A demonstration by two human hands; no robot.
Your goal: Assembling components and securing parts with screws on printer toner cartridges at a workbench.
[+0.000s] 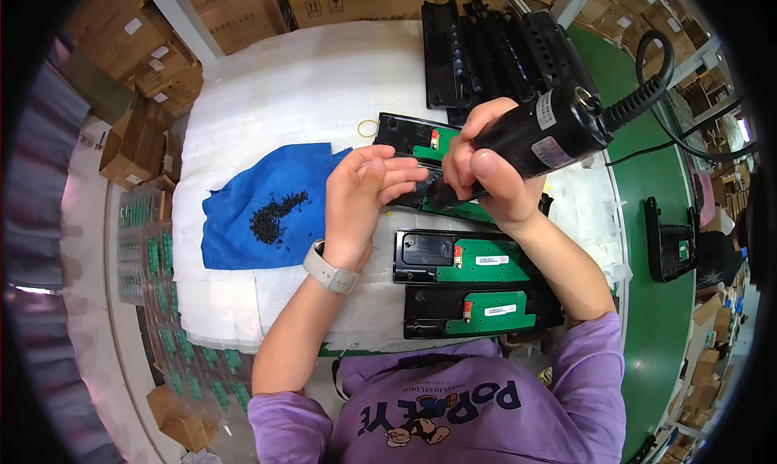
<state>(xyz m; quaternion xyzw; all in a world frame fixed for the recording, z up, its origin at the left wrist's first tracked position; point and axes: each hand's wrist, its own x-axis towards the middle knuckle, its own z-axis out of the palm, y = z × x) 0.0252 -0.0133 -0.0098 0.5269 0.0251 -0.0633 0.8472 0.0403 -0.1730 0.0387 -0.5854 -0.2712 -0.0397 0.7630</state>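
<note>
My right hand (pixel 495 173) is wrapped round a black electric screwdriver (pixel 558 128), tilted with its front end down toward a row of black plastic housings. A coiled cable leaves its back end. My left hand (pixel 360 190) is held beside it with fingers stretched toward the screwdriver's front end; anything small in its palm is hidden. Under the hands lies a black housing (pixel 463 208) with a green circuit board, partly covered. Nearer me are a third housing (pixel 417 258) and a fourth housing (pixel 425 312), boards fitted. Another housing (pixel 396 132) lies beyond.
Left of my left hand, a blue cloth (pixel 227 213) bears a heap of small black screws (pixel 275 217). Black plastic shells (pixel 441 59) are stacked at the far right. A green surface (pixel 651 351) runs along the right, with another black housing (pixel 670 241). Cardboard boxes (pixel 356 1) line the back.
</note>
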